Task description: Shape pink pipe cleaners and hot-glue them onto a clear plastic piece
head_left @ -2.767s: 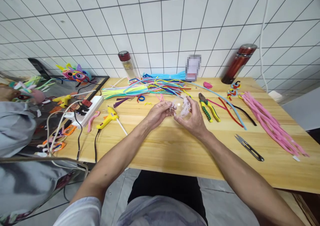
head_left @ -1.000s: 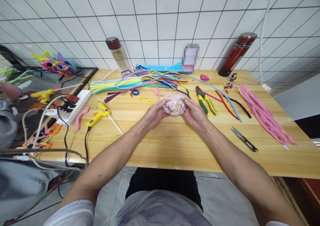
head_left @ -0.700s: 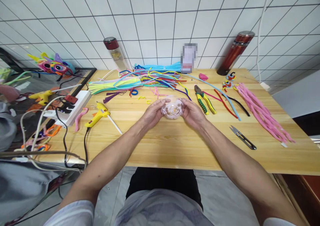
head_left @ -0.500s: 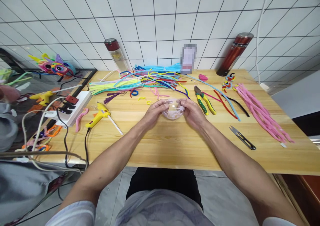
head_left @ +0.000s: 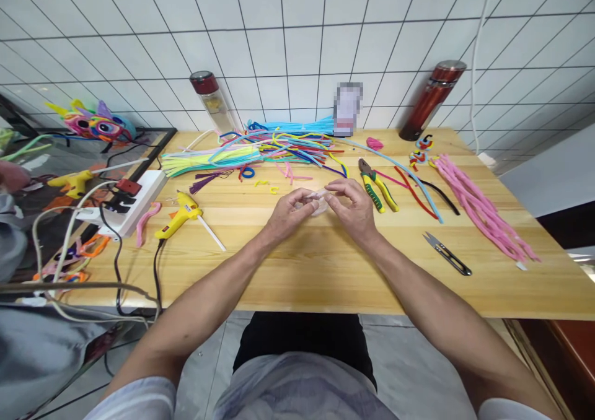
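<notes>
Holding a small clear piece (head_left: pixel 318 207) between both hands: left hand (head_left: pixel 289 214) has it between thumb and fingers, right hand (head_left: pixel 354 212) has thumb and fingertips on its other side. Hands close, fingertips nearly meeting over it. Fingers cover most of it; only a pale, see-through patch shows in the gap, so full shape and any inner parts can't be made out. Can't tell if it touches the table (head_left: pixel 316 271) below.

Also hard to read: phone (head_left: pixel 348 109) beyond the hands is pixelated. At far left, a grey cloth (head_left: pixel 37 358) and a second glue gun's (head_left: pixel 72 183) surroundings are crowded by cables; cloth is cut off by the frame edge. Thermos (head_left: pixel 432 100) beyond the right hand is whole, looks tilted in this view.

Around: stem pile (head_left: pixel 279 147) lies straight beyond the hands, yellow bits (head_left: pixel 274 191) between it and the left hand. Pliers (head_left: pixel 377 186) sit just beside the right hand, the nearest obstacle on that side. Snips (head_left: pixel 447 254) farther right and nearer the body; pink stems (head_left: pixel 483 203) beyond those to the right. Glue gun (head_left: pixel 179 218) left of left hand, lead running toward the table edge; power strip (head_left: pixel 139 203) farther left. Bottle (head_left: pixel 214 101) beyond, left of the pile.
</notes>
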A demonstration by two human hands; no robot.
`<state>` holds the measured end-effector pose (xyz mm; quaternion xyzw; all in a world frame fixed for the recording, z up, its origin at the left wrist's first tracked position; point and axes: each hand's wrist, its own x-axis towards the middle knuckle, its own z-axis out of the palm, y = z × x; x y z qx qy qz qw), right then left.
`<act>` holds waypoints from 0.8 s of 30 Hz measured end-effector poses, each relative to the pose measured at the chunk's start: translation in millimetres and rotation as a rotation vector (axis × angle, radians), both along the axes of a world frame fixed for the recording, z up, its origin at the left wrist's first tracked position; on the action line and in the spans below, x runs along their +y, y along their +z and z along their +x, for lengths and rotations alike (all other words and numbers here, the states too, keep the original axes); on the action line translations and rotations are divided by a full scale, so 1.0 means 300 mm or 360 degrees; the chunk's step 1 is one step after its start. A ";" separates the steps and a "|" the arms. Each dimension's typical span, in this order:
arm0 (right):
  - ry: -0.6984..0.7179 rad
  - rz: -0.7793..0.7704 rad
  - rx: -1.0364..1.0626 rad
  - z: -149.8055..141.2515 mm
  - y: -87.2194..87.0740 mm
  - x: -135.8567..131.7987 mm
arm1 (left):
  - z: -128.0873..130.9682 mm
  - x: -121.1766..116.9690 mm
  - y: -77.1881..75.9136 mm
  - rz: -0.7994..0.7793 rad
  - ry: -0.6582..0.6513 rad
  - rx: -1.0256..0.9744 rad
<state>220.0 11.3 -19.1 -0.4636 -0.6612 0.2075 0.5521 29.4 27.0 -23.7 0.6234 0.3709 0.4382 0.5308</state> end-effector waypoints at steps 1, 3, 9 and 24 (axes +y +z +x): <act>-0.0012 -0.0008 -0.0014 -0.001 -0.001 0.000 | 0.001 0.000 -0.002 -0.0016 -0.0008 -0.0006; -0.0018 -0.0049 -0.0035 -0.005 -0.004 0.000 | 0.001 0.000 -0.005 -0.0047 -0.0018 -0.0014; -0.0010 -0.0116 -0.0048 -0.015 -0.007 0.009 | -0.006 0.002 -0.004 -0.0049 -0.0044 0.0151; -0.0866 -0.0750 -0.0645 0.493 0.142 -0.024 | 0.011 0.045 -0.057 -0.0180 0.0219 -0.0289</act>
